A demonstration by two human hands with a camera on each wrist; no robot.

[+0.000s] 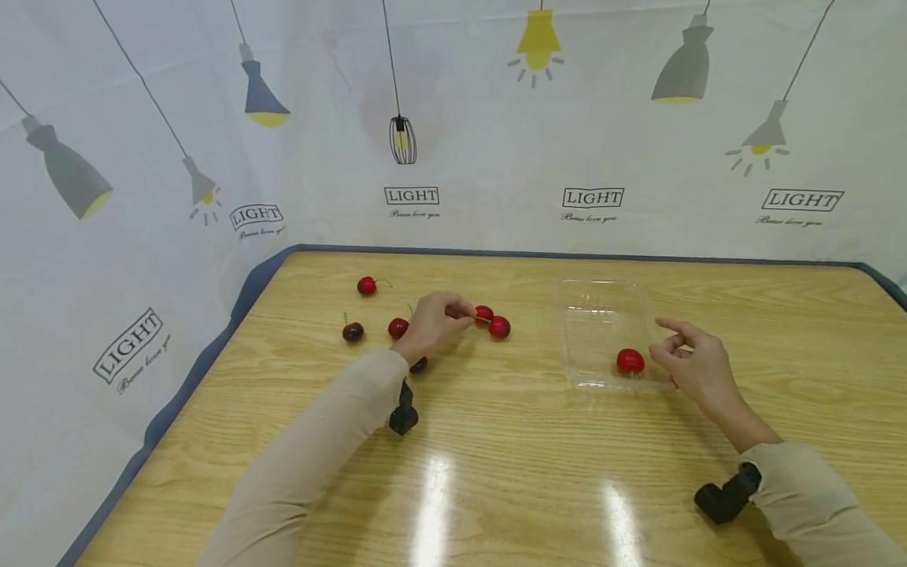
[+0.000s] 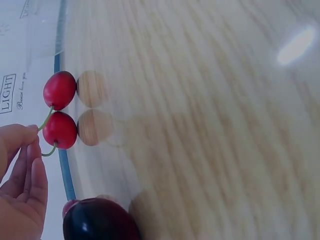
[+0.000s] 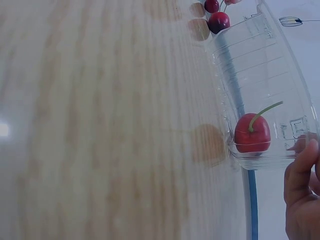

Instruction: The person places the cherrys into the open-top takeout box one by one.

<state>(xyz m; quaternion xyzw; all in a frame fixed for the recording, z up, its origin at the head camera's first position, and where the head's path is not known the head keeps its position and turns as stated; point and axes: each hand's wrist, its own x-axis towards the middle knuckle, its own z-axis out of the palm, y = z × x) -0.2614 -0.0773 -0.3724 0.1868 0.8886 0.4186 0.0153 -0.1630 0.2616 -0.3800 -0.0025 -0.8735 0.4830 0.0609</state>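
Note:
My left hand (image 1: 434,324) pinches the green stem of a red cherry (image 1: 499,327) between thumb and fingertip. A second red cherry (image 2: 60,131) sits right beside it, its curved stem close to the fingers in the left wrist view. To the right, my right hand (image 1: 697,366) holds the right side of a clear plastic box (image 3: 265,55) near its front corner, with a fingertip showing through the wall. Inside the box, by that corner, lies one red cherry (image 3: 252,134), its green stem pointing up.
Left of my left hand lie a red cherry (image 1: 366,286) with a stem, a dark cherry (image 1: 353,331) and a deep red cherry (image 1: 398,327). Another dark cherry (image 1: 420,365) is partly hidden under the wrist. A lamp-print cloth (image 1: 482,157) hangs behind the wooden table (image 1: 510,457).

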